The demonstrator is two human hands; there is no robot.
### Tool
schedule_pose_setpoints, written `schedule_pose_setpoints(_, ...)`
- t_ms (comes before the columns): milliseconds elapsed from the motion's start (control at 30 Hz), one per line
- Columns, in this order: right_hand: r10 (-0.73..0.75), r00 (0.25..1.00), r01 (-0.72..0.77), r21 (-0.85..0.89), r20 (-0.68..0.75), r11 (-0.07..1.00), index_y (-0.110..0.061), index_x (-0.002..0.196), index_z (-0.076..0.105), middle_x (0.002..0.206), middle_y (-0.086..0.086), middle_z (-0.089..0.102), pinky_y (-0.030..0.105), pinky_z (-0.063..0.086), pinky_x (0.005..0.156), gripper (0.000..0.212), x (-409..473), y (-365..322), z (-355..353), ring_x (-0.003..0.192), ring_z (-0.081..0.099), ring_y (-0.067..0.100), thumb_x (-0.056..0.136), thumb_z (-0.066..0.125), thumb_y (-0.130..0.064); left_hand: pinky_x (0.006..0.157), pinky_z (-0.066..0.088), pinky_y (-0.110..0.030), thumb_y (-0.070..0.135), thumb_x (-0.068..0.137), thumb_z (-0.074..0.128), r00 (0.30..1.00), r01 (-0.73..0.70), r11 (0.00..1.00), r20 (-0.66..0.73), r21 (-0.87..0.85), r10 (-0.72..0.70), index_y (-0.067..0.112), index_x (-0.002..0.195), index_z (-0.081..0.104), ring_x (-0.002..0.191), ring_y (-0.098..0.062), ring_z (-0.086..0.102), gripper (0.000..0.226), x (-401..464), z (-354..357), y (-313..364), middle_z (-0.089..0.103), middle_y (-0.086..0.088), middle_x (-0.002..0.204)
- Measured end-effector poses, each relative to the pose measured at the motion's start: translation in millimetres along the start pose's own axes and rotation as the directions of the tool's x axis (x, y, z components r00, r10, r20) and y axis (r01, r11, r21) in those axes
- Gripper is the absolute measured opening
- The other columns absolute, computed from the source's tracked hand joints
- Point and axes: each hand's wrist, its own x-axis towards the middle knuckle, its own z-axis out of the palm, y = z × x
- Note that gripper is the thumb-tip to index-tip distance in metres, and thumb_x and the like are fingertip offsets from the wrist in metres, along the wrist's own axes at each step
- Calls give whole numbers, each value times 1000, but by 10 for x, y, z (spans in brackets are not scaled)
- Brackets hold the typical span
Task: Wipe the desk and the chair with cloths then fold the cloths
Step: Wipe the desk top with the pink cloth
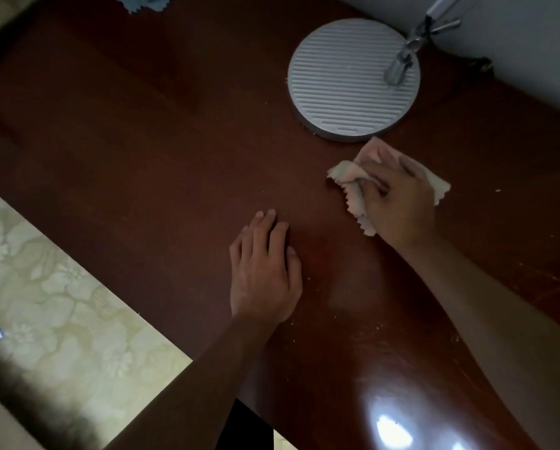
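1. The dark reddish-brown glossy wooden desk (148, 151) fills most of the view, with a bright glare patch near its close edge.
2. The right hand (398, 203) is pressed down on a crumpled pale pink cloth with zigzag-cut edges (353, 190), which lies on the desk just in front of the lamp base.
3. Its fingers (374, 180) curl into the bunched fabric and grip it; cloth sticks out past the fingertips on the left, beyond the knuckles on the far side, and under the heel of the hand.
4. The left hand (265, 271) rests flat on the desk, fingers straight and close together, holding nothing, well apart from the pink cloth.
5. A round grey ribbed lamp base (347, 82) with a shiny metal stem stands on the desk near the wall.
6. A light blue cloth (145, 1) lies at the far edge of the desk, only partly in view.
7. Pale floral-patterned flooring (45, 287) shows to the left of the desk.
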Motion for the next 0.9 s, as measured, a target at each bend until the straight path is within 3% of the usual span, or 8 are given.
schedule_pose_setpoints(167, -95, 995, 95, 16, 35, 995, -10, 123, 68, 133, 12, 61, 44, 33, 115, 35, -359, -93, 23, 129, 53, 25, 89, 57, -10, 111, 33, -45, 24, 93, 47, 1000, 3, 1000, -9, 0, -3, 9, 127, 59, 139, -26, 41, 39, -8, 2, -6, 52, -11, 143)
schedule_pose_setpoints(300, -186, 983, 186, 11, 7, 983, -11, 122, 69, 128, 10, 66, 43, 37, 112, 35, -441, -8, 3, 128, 55, 22, 90, 55, -12, 111, 33, -45, 24, 93, 48, 1000, 4, 1000, -2, 6, -4, 9, 127, 58, 139, -26, 40, 38, -3, 5, -1, 52, -10, 143)
schedule_pose_setpoints(400, -68, 997, 67, -15, -46, 998, -9, 120, 69, 127, 15, 65, 37, 33, 111, 34, 44, 2, 107, 124, 54, 22, 87, 59, -9, 112, 32, -44, 24, 93, 47, 1000, 3, 1000, -2, 3, -3, 9, 127, 58, 140, -26, 39, 38, 1, 2, -7, 51, -10, 143)
schedule_pose_setpoints(500, -29, 1000, 29, 8, -9, 1000, -11, 123, 67, 131, 12, 64, 38, 30, 116, 36, 49, -62, 113, 127, 55, 26, 90, 54, -14, 112, 31, -43, 24, 94, 47, 1000, 6, 1000, -3, 6, -6, 9, 127, 58, 140, -26, 40, 38, 11, 12, -7, 52, -10, 143)
schedule_pose_setpoints(633, -96, 995, 95, 37, 12, 995, -10, 120, 69, 126, 5, 66, 39, 33, 115, 34, -722, -134, -74, 128, 53, 17, 90, 53, -14, 111, 34, -46, 24, 93, 49, 1000, 3, 1000, 0, 9, -3, 10, 127, 58, 139, -27, 41, 38, -1, 9, 2, 51, -10, 143)
schedule_pose_setpoints(733, -178, 984, 178, 15, 8, 984, -10, 115, 72, 120, 8, 69, 35, 35, 111, 31, -485, -37, -87, 122, 59, 21, 89, 55, -12, 112, 33, -45, 24, 93, 48, 1000, 13, 1000, -2, 5, -13, 9, 127, 58, 139, -26, 40, 38, 2, 3, 8, 52, -11, 143)
schedule_pose_setpoints(800, -97, 995, 97, 4, -21, 995, -9, 114, 72, 121, 13, 68, 34, 34, 110, 31, -73, -15, 3, 117, 60, 26, 86, 60, -7, 112, 33, -45, 24, 94, 48, 1000, 10, 1000, -1, 1, -10, 10, 127, 58, 140, -26, 40, 38, -2, 9, 4, 52, -10, 143)
schedule_pose_setpoints(900, 0, 1000, 0, 21, -1, 1000, -11, 121, 69, 130, 12, 64, 38, 32, 116, 34, 132, -51, 111, 127, 55, 25, 89, 60, -7, 113, 33, -45, 24, 94, 49, 1000, 9, 1000, 3, -1, -9, 10, 129, 57, 141, -25, 39, 38, -6, 7, -11, 51, -9, 144)
